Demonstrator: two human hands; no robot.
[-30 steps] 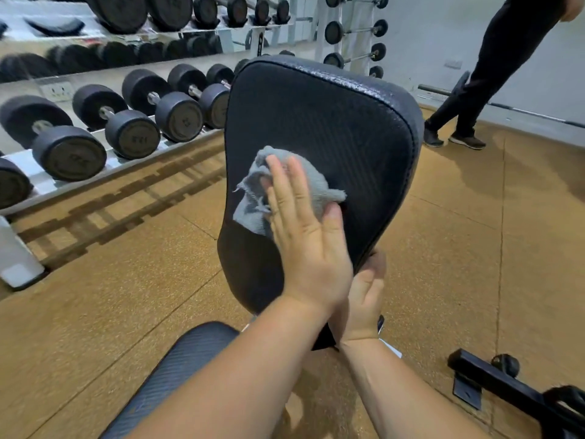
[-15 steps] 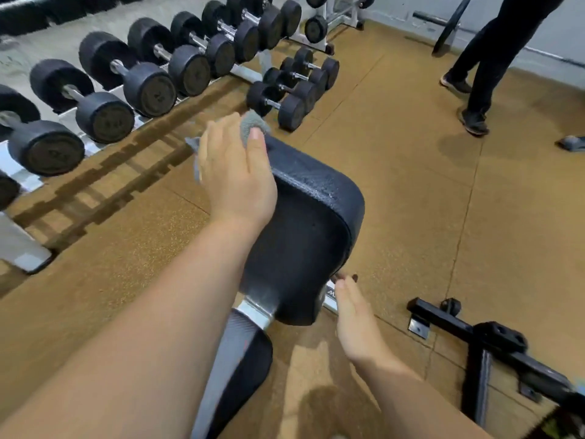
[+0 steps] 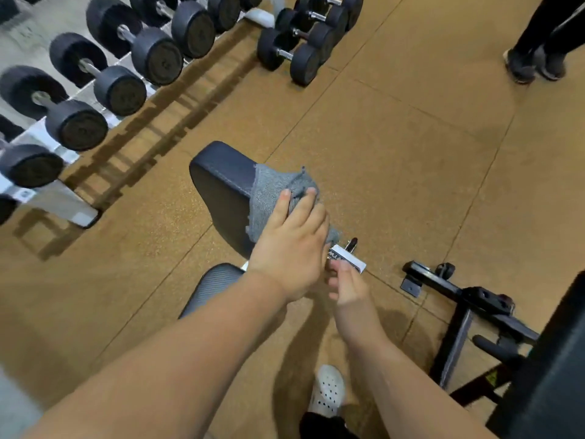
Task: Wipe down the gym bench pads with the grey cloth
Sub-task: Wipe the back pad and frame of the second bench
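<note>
My left hand [image 3: 291, 248] was flat on the grey cloth [image 3: 272, 198], pressing it over the right edge of the raised back pad [image 3: 221, 188]. The fingers [image 3: 280, 207] of that hand lay spread and extended on top of the fabric, palm down, not curled round it. The cloth itself draped across the pad's upper right corner and hung down its side, with a frayed edge showing along the dark vinyl.

My right hand [image 3: 346, 285] sat lower, just beside the white labelled frame piece [image 3: 348, 258] under the pad. Its fingertips touched that piece; whether they gripped it, I could not tell, since the left hand covered part of it.

The seat pad [image 3: 212, 286] showed below the back pad, ribbed and dark, partly behind my left forearm. One white perforated shoe [image 3: 329, 391] stood on the brown rubber floor [image 3: 395, 153] beneath my arms.

To the left ran the rack [image 3: 63, 204] of black dumbbells [image 3: 120, 87], more pairs stacked at the top centre. A black machine frame [image 3: 459, 299] lay on the floor to the right. Another person's dark legs and shoes [image 3: 535, 64] stood in the upper right corner, well apart from the pads.
</note>
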